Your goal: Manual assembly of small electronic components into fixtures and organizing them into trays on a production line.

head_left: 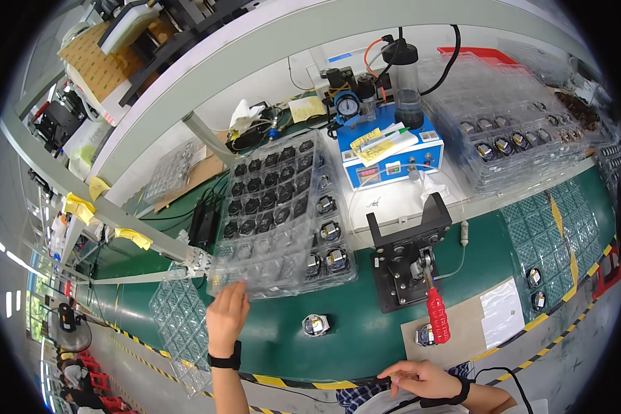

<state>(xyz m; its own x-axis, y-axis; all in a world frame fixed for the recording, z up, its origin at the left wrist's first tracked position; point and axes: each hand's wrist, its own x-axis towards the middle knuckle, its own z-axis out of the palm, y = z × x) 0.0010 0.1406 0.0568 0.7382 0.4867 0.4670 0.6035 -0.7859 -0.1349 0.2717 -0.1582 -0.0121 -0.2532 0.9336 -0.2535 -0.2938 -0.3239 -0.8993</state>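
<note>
My left hand [228,314] is at the near-left corner of a clear plastic tray [255,272], its fingers closed on the edge. That upper tray carries rows of black watch-like parts [272,181] and lies askew over another tray with round watch modules [337,259]. Above the bench's near edge, my right hand [421,378] is empty, with its fingers loosely apart. A single round module [316,325] lies on the green mat between the hands. Beyond my right hand, another module [426,335] sits on a brown card, beside the red handle [437,317] of a black clamp fixture [400,269].
Behind the fixture stands a blue control box [393,155] with a gauge [347,105] and a clear cylinder [408,90]. Stacked clear trays [504,138] fill the back right. Bubble wrap [552,234] with two modules lies at right, more bubble wrap [179,317] at left. A frame post [152,234] crosses the left.
</note>
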